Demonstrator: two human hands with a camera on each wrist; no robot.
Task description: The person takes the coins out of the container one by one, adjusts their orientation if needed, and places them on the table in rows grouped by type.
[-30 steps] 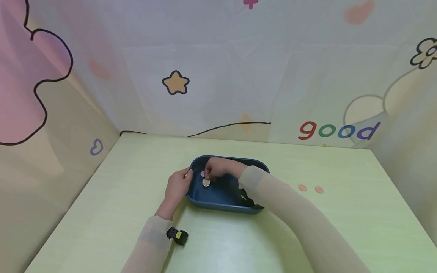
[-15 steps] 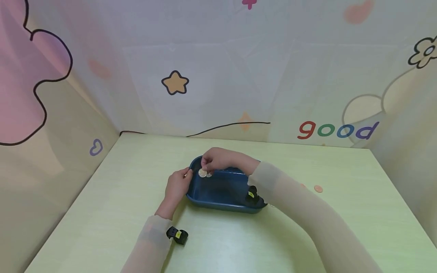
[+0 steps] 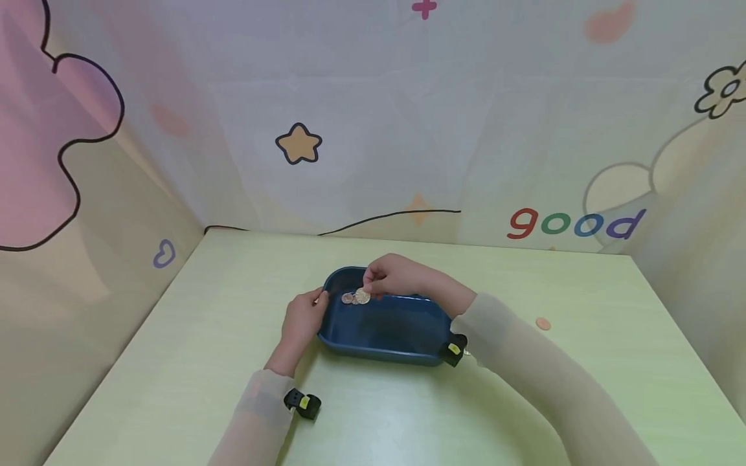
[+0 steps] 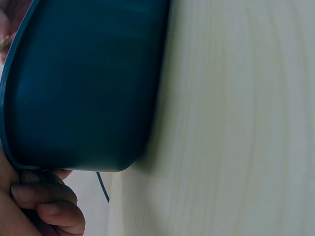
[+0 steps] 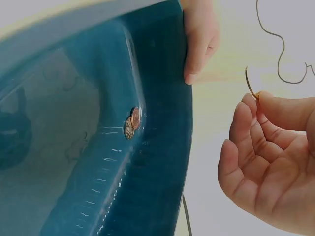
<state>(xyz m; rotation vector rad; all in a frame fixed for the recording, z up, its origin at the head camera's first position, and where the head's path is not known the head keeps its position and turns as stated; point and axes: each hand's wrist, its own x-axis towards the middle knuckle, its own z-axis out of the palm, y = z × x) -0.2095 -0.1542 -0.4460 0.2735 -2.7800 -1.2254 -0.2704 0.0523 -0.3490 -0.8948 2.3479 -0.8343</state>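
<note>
A deep blue plastic tray (image 3: 396, 327) stands on the table. My left hand (image 3: 303, 320) holds its left end, thumb at the rim and fingers curled outside in the left wrist view. My right hand (image 3: 399, 275) is over the far side of the tray. Between thumb and fingertips it pinches a gold-coloured coin (image 5: 250, 83), edge-on in the right wrist view and clear of the tray floor. Two coins lie inside the tray by its wall: a copper one (image 5: 136, 118) and a yellowish one (image 5: 129, 129), touching or overlapping.
On the table (image 3: 175, 362) to the right lies a copper coin (image 3: 543, 323). My right sleeve (image 3: 524, 349) covers part of the table beside the tray. A printed cloth (image 3: 373, 142) closes off the back and both sides.
My right hand has risen from the tray floor with the coin, then shifted right. The coins inside the tray are less covered. My sleeve now hides coins on the table. My left hand stays put.
</note>
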